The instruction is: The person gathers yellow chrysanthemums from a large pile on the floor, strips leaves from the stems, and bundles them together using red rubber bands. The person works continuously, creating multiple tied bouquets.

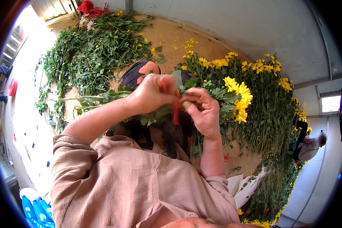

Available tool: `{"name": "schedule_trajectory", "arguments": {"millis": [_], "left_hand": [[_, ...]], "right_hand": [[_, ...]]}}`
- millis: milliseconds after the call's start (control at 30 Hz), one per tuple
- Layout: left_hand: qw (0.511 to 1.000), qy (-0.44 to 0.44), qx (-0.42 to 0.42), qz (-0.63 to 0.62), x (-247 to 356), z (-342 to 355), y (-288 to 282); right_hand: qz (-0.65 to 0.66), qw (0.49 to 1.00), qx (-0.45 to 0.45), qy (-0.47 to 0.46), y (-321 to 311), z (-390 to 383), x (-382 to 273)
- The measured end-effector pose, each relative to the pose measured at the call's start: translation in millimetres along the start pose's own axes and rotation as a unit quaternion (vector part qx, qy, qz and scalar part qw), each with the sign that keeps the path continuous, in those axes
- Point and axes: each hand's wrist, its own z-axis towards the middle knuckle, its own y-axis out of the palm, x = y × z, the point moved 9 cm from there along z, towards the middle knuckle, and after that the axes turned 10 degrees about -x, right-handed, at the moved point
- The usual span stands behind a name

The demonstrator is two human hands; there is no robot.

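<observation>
Both hands, left and right, pinch a red tie around a bunch whose blooms point to 3 o'clock.

A cluster of glossy blue plastic packets with white tops stands at the lower left of the frame, upright and pressed side by side, each bearing a small pale round mark. At the lower right, just beside the pink sleeve, lies a crumpled sheet of white wrapping paper, partly tucked under green stems. No signs or screens can be made out.
</observation>
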Motion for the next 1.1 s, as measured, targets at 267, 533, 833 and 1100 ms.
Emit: {"name": "schedule_trajectory", "arguments": {"millis": [267, 533, 833, 1100], "left_hand": [[0.832, 0.296, -0.029, 0.467, 69.3, -15.8, 24.8], [0.903, 0.190, 0.046, 0.382, 52.5, -4.0, -1.3], [0.928, -0.005, 0.050, 0.370, 1.2, 6.6, -32.2], [0.867, -0.032, -0.007, 0.498, 23.4, 12.7, -20.2]], "right_hand": [[-0.094, 0.994, -0.045, 0.003, 6.9, 22.0, -3.0], [-0.112, 0.994, -0.018, -0.001, 0.5, 24.7, 8.3], [-0.429, 0.903, -0.008, -0.021, 25.8, -23.1, -33.9], [-0.335, 0.941, -0.045, -0.025, 19.8, -23.7, -20.4]]}}
